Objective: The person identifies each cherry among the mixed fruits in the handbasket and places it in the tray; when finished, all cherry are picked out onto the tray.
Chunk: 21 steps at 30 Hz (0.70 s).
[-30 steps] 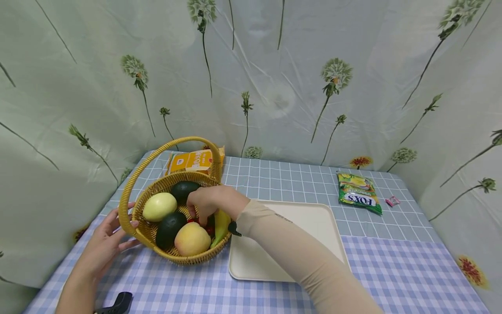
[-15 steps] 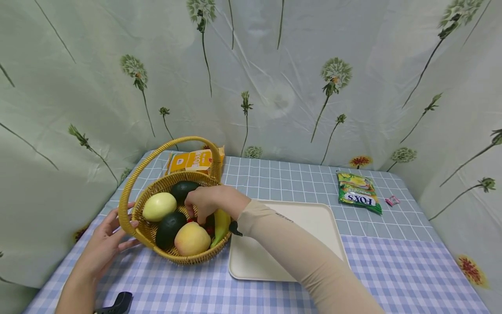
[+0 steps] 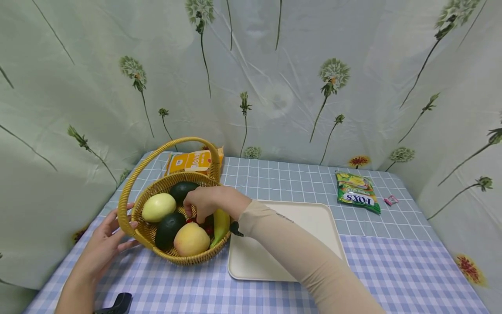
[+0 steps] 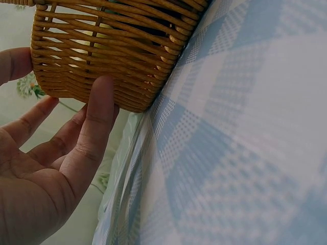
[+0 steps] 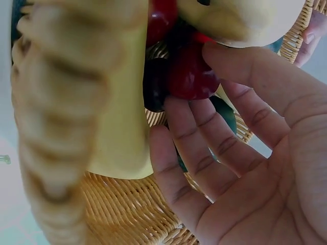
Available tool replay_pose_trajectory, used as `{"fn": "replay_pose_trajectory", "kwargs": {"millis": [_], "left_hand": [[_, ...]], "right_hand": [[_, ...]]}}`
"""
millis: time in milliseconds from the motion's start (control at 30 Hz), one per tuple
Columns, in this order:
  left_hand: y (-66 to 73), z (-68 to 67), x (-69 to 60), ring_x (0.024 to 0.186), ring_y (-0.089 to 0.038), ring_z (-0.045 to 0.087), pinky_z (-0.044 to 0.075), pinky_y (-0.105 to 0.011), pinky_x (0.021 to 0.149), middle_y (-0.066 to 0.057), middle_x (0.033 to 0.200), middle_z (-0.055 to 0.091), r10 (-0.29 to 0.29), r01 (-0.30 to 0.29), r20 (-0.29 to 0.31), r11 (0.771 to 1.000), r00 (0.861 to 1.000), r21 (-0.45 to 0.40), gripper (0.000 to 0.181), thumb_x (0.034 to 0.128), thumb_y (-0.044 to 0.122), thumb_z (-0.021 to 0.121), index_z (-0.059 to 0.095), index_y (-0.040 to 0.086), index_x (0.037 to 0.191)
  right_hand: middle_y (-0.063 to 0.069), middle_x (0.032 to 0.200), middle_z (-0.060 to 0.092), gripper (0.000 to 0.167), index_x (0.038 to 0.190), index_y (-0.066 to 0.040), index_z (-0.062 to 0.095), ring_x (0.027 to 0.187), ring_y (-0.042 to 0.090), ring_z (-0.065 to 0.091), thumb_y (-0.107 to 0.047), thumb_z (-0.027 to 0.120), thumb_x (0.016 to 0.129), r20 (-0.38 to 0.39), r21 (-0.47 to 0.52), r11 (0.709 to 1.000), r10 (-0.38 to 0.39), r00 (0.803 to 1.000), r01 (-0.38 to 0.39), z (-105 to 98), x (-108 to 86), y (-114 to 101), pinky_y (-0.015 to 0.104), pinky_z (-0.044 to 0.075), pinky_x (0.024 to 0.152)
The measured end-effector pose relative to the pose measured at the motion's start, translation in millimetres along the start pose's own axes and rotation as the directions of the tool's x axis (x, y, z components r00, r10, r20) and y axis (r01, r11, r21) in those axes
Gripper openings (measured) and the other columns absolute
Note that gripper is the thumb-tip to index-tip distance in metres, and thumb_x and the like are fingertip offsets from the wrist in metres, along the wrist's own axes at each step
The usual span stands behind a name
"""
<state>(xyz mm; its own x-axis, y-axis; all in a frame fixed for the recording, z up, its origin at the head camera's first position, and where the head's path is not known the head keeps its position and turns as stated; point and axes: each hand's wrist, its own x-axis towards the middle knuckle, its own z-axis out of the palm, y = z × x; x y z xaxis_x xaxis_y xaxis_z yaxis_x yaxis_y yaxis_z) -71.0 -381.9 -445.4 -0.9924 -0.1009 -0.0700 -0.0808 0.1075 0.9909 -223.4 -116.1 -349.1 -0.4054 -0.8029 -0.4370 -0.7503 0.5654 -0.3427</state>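
A yellow wicker basket [image 3: 187,260] with a tall hoop handle stands at the table's left. My left hand [image 3: 105,244] has its fingers spread and touches the basket's side; the left wrist view shows fingertips against the weave. Inside the basket, my right hand [image 3: 208,203] pinches a dark red, glossy cherry [image 5: 191,74] between thumb and fingers. Beside it lie another red fruit [image 5: 161,20] and a blackish one [image 5: 155,84]. Around the hand sit a peach [image 3: 192,240], a banana [image 3: 220,226], a pale yellow-green fruit [image 3: 158,207] and dark green avocado-like fruits [image 3: 170,230].
A cream tray [image 3: 251,266] lies right of the basket, under the right forearm. An orange snack packet [image 3: 192,162] is behind the basket. A green Fox's bag [image 3: 357,192] and a small pink wrapped sweet [image 3: 391,200] lie far right. A black strap [image 3: 117,304] shows near the front edge.
My right hand has edged very slightly left inside the basket. The left hand, basket and tray stay where they were.
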Motion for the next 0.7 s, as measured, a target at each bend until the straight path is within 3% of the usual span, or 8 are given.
{"fn": "replay_pose_trajectory", "kwargs": {"millis": [700], "left_hand": [[1.0,0.8,0.2,0.105,0.004,0.067,0.065,-0.03,0.078,0.023,0.124,0.056,-0.025,0.026,-0.017,0.999,1.0,0.021,0.058,0.1105,0.017,0.062,0.037,0.027,0.162]], "right_hand": [[-0.002,0.094,0.062,0.021,0.114,-0.016,0.073,0.084,0.011,0.054,-0.012,0.079,0.095,-0.059,0.014,0.997,-0.078,0.995,0.079,-1,-12.2,12,0.02,0.045,0.068]]}}
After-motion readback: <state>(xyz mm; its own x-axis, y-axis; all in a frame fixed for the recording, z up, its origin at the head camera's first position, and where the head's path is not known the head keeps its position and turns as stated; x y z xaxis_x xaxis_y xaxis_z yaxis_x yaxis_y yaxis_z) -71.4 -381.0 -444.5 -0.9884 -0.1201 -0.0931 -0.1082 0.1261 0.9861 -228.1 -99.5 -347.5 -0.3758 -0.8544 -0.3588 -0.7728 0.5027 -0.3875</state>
